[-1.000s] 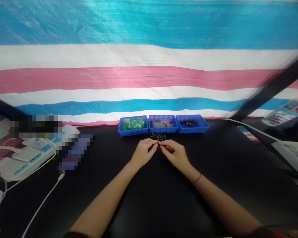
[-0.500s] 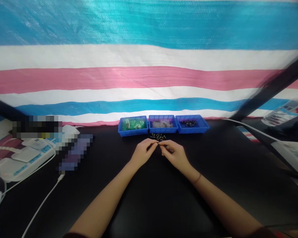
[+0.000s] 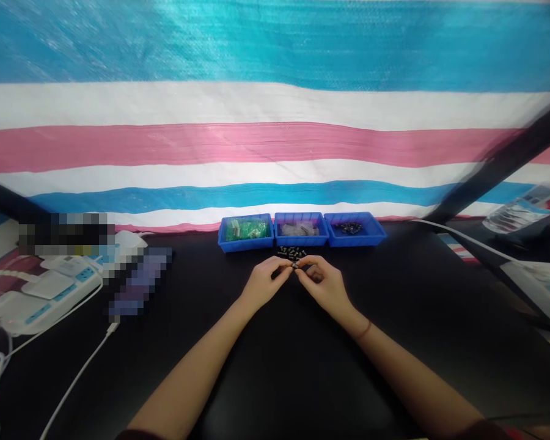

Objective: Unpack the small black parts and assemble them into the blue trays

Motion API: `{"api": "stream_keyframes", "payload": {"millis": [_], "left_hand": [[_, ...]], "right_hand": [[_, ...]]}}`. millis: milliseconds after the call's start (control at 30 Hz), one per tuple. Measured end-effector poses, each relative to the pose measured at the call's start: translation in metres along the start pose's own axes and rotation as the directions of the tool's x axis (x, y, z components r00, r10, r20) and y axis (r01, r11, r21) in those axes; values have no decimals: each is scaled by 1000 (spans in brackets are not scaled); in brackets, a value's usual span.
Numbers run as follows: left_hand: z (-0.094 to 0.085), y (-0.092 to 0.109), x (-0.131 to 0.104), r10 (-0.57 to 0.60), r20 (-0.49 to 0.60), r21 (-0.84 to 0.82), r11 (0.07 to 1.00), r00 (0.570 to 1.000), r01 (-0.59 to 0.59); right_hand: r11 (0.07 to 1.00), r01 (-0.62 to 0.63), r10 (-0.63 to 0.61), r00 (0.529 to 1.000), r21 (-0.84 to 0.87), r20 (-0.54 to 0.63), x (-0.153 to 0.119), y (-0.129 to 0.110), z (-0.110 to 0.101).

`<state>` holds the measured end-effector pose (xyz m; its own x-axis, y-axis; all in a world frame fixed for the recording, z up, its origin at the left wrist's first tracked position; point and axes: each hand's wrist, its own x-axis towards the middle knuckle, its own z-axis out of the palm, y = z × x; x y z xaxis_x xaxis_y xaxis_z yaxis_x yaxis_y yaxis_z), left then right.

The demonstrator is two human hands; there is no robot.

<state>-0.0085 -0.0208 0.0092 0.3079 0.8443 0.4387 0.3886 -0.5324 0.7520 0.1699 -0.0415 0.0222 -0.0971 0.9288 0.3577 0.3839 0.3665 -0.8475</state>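
Right hand (image 3: 330,286) has shifted slightly at the fingertips; more of a small dark-and-silvery piece (image 3: 295,266) now shows, just in front of the middle blue rectangular plastic tray (image 3: 302,242). Left hand (image 3: 261,281) pinches it too, from the left. Probably being adjusted between both hands. Loose heap of small dark-and-pale pieces (image 3: 292,252) between it and the tray, on the black table (image 3: 297,366). Blue plastic tray of green-wrapped contents (image 3: 247,246) left of the middle tray; blue plastic tray of dark parts (image 3: 371,237) right.

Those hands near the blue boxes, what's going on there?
A person's left hand and right hand hold a tiny part between their fingertips; it is too small to make out. Just beyond lies a pile of small pieces on the black table. Behind that, three blue boxes stand in a row, each with things inside.
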Motion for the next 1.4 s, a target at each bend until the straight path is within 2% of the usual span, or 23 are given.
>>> {"api": "stream_keyframes", "payload": {"millis": [333, 500, 733, 800, 900, 967, 1033, 1200, 1300, 1400], "left_hand": [[-1, 0, 0, 12, -2, -15, 1000, 1000, -13], [0, 2, 0, 33, -11, -32, 999, 999, -33], [1, 7, -2, 40, -12, -46, 998, 999, -41], [1, 7, -2, 28, -25, -38, 999, 999, -29], [1, 5, -1, 5, -54, -11, 1000, 999, -5], [2, 3, -1, -8, -62, 1, 1000, 998, 9], [2, 1, 0, -10, -61, 15, 1000, 998, 11], [3, -3, 0, 10, -66, 189, 982, 998, 2], [5, -6, -1, -15, -50, 362, 932, 999, 32], [7, -8, -3, -44, 6, 463, 886, 999, 36]], "right_hand": [[996, 67, -68, 997, -52, -24, 0, -2, 0], [999, -2, 2, 1000, -42, 8, 1, 1, 1], [948, -154, 138, 988, 277, 75, 2, 9, 5], [938, -151, 146, 988, 312, 40, 5, 12, 3], [951, -112, 150, 982, 287, -117, 15, 20, -8], [957, -99, 173, 948, 272, -266, 24, 29, -20], [962, -122, 206, 913, 246, -351, 32, 39, -33], [961, -139, 221, 903, 237, -368, 41, 51, -51], [967, -136, 213, 896, 215, -390, 37, 48, -49], [975, -121, 185, 909, 187, -375, 33, 43, -42]]}}
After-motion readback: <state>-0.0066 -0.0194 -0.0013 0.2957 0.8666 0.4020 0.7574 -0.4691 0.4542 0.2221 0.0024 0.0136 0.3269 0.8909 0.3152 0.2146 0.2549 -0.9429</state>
